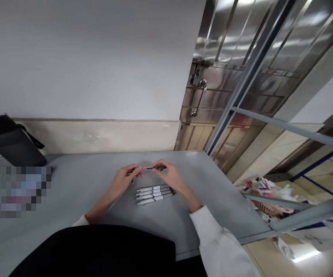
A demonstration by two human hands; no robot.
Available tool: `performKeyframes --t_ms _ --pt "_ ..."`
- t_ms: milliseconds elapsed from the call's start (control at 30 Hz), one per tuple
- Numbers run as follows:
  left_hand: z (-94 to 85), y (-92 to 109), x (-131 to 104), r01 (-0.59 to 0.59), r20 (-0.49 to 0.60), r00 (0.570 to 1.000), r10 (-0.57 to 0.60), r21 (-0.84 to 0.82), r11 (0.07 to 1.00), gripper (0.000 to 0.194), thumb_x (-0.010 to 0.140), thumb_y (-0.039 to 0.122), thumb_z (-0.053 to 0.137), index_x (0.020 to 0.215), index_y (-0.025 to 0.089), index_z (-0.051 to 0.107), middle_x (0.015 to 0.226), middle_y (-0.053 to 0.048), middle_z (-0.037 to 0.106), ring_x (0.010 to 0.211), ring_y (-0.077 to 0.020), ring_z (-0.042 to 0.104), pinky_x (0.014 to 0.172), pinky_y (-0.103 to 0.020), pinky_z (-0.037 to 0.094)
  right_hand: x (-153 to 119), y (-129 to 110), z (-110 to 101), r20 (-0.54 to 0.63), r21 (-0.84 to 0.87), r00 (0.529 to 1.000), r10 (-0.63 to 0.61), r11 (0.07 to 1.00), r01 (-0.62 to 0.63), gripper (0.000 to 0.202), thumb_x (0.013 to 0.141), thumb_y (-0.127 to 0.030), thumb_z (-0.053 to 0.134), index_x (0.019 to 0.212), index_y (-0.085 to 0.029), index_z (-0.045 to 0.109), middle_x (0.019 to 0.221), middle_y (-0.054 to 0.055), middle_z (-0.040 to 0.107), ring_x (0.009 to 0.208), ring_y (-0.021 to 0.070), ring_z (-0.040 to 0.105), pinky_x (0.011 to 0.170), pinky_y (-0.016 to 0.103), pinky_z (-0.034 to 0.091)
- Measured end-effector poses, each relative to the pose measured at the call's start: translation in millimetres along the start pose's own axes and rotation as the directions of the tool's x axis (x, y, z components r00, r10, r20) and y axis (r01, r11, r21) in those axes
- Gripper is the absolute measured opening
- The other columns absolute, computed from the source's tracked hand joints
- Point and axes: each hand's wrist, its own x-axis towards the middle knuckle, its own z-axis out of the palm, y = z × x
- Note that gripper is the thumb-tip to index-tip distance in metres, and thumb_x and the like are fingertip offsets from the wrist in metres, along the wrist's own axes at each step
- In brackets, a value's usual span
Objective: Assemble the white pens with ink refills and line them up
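Above the grey table, both hands are raised close together with a thin pen part stretched between them. My left hand pinches its thin, pale end. At the darker end, the fingers of my right hand are closed around a dark piece. Just below the hands, several white-and-grey pens lie side by side on the table, their clip ends to the left and dark tips to the right. The fine details of the held part are too small to make out.
A black case with a strap stands at the table's back left, with a blurred-out item in front of it. Grey metal frame bars rise at the right edge. Beyond them are a steel door and a pink basket.
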Motion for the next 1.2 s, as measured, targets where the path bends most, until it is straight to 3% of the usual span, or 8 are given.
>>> performKeyframes --t_ms 100,267,433,600,767,900,1067,1200 --pt "0.3 -0.6 0.1 0.0 0.007 1.0 -0.001 0.008 1.0 0.047 0.095 0.059 0.061 0.104 0.017 0.079 0.086 -0.008 0.077 0.08 -0.023 0.064 0.06 -0.027 0.046 -0.4 -3.2 -0.9 0.023 0.002 1.0 0.019 1.0 -0.019 0.018 0.1 -0.036 0.064 0.097 -0.022 0.074 0.096 0.004 0.079 0.095 0.0198 0.073 0.093 0.036 0.055" --pt "0.1 -0.9 0.4 0.005 -0.001 1.0 -0.005 0.017 1.0 0.049 0.094 0.06 0.061 0.103 0.016 0.079 0.086 -0.008 0.077 0.079 -0.0229 0.064 0.06 -0.027 0.046 0.7 -2.5 -0.4 -0.03 0.002 0.999 -0.041 0.999 0.042 0.014 0.091 -0.034 0.074 0.098 -0.021 0.073 0.101 0.004 0.077 0.099 0.0208 0.072 0.097 0.037 0.056" --pt "0.2 0.0 -0.5 -0.006 -0.002 1.0 0.006 0.003 1.0 0.046 0.095 0.059 0.062 0.105 0.017 0.08 0.086 -0.007 0.077 0.079 -0.0221 0.064 0.061 -0.027 0.046 0.6 -4.7 -1.4 0.011 0.035 0.999 0.041 0.999 -0.041 0.017 0.099 -0.035 0.065 0.097 -0.021 0.074 0.093 0.004 0.079 0.092 0.0205 0.074 0.092 0.036 0.056" --pt "0.6 2.2 -0.7 0.009 -0.008 1.0 -0.009 -0.012 1.0 0.046 0.094 0.058 0.063 0.105 0.016 0.079 0.085 -0.007 0.076 0.077 -0.0214 0.063 0.06 -0.027 0.045 0.3 -6.7 -2.2 -0.014 0.018 1.0 -0.026 0.999 0.026 0.014 0.092 -0.032 0.072 0.101 -0.021 0.074 0.103 0.005 0.077 0.1 0.0205 0.072 0.096 0.036 0.055" --pt "0.5 1.1 -0.4 0.005 -0.002 1.0 -0.005 -0.017 1.0 0.047 0.095 0.058 0.062 0.107 0.016 0.079 0.085 -0.007 0.076 0.078 -0.021 0.063 0.061 -0.027 0.045 0.8 -3.4 -0.4 0.004 0.068 0.999 0.039 0.997 -0.039 0.016 0.097 -0.035 0.066 0.097 -0.02 0.074 0.094 0.004 0.078 0.091 0.0201 0.073 0.09 0.037 0.057" --pt "0.3 1.3 -0.6 0.007 -0.015 1.0 -0.007 -0.013 1.0 0.047 0.095 0.058 0.063 0.106 0.016 0.079 0.084 -0.007 0.076 0.076 -0.021 0.062 0.06 -0.027 0.045 0.7 -3.4 -0.7 -0.024 0.054 1.0 -0.017 0.998 0.019 0.014 0.091 -0.032 0.074 0.1 -0.021 0.074 0.103 0.005 0.078 0.102 0.0212 0.072 0.098 0.038 0.056" --pt "0.9 -0.3 0.3 0.002 -0.01 1.0 -0.002 -0.023 1.0 0.046 0.095 0.058 0.063 0.103 0.016 0.079 0.085 -0.007 0.076 0.077 -0.0211 0.062 0.06 -0.027 0.045 1.2 -0.3 0.0 0.006 0.167 0.996 0.087 0.982 -0.086 0.02 0.094 -0.042 0.069 0.097 -0.022 0.074 0.091 0.005 0.077 0.087 0.0218 0.074 0.087 0.039 0.059" --pt "1.1 -2.5 1.4 0.007 -0.012 1.0 -0.007 -0.036 0.999 0.048 0.094 0.06 0.063 0.103 0.015 0.079 0.084 -0.007 0.075 0.076 -0.0212 0.061 0.06 -0.027 0.045 1.8 -2.4 -0.5 -0.027 0.14 0.998 0.06 0.989 -0.056 0.013 0.088 -0.037 0.074 0.092 -0.024 0.073 0.096 0.004 0.077 0.095 0.0229 0.072 0.088 0.039 0.057"
